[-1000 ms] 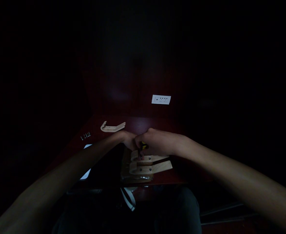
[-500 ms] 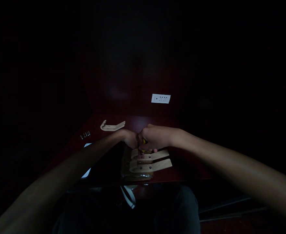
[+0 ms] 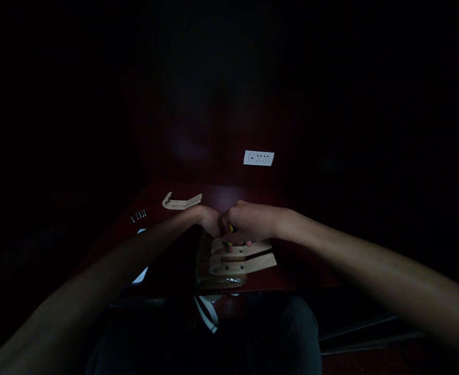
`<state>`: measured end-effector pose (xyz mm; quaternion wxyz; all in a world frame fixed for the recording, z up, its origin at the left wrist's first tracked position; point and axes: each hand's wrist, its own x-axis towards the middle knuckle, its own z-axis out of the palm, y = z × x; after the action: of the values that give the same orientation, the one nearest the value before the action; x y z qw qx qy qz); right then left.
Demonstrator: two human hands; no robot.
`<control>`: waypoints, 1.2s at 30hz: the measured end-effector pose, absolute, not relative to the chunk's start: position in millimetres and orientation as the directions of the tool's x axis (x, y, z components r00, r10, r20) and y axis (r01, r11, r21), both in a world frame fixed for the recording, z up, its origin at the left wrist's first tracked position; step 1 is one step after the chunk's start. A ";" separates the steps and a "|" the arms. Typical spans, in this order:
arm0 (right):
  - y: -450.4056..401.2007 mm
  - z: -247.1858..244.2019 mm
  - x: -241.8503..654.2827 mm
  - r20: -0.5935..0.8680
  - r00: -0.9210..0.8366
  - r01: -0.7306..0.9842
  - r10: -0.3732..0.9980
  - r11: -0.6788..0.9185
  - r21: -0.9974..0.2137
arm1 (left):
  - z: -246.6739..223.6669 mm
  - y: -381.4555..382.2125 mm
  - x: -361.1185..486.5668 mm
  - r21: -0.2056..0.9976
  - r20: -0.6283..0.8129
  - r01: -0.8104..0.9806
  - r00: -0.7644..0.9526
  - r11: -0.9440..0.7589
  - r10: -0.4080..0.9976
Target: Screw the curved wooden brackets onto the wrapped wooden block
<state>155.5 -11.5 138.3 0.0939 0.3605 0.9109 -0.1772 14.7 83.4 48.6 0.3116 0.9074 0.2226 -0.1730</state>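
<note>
Dark shot, detail poor outside the middle. Right hand [image 3: 255, 221] curled closed around a yellow-and-black tool [image 3: 232, 228]; only a bit of the handle shows between the fingers, rest covered, tool type unclear. Left hand [image 3: 210, 220] bent down right beside it, fingers mostly hidden behind the right hand and in shadow; cannot tell how far open it is or whether it grips anything. Both hands are over the curled end of the rear wooden hook [image 3: 257, 247], partly blocking it; one dark hole visible.

Front wooden hook [image 3: 257, 264] lies just nearer the person, roughly parallel, in fuller view, two dark holes. Curled ends of both sit over a brown taped package [image 3: 219, 283], glossy along its near edge, mostly covered by hooks and hands; straight ends stick out right.

Third wooden hook [image 3: 180, 204] lies apart at far left on the dark red desk [image 3: 223, 194]. Small metal screws [image 3: 138, 215] in a row left of it, too tiny for thread detail. White flat object [image 3: 140, 274] at left, cut across by left forearm, can't identify. White socket panel [image 3: 259, 158] on back wall, clear. Pale strap [image 3: 207, 314] below desk edge, upper end hidden. Legs dim, cut off by frame bottom.
</note>
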 end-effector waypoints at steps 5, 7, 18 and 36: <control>-11.6 141.1 154.9 -0.329 -0.712 0.699 0.621 0.674 -0.241 | 51.0 82.6 15.8 0.440 -0.515 0.535 0.808 -0.721 0.286; -12.4 143.0 154.1 -0.351 -0.696 0.713 0.627 0.660 -0.235 | 52.0 81.7 15.7 0.407 -0.518 0.537 0.802 -0.738 0.298; -10.7 142.0 155.8 -0.387 -0.653 0.757 0.651 0.581 -0.300 | 44.2 86.7 7.3 0.584 -0.504 0.452 0.853 -0.674 0.135; -3.4 135.9 160.8 -0.357 -0.689 0.723 0.631 0.636 -0.271 | 44.2 77.2 22.4 0.544 -0.501 0.496 0.839 -0.677 0.213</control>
<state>160.8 -3.4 135.9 0.1149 0.3772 0.8971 -0.1995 22.4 77.2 44.2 0.3496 0.8929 0.1986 -0.2027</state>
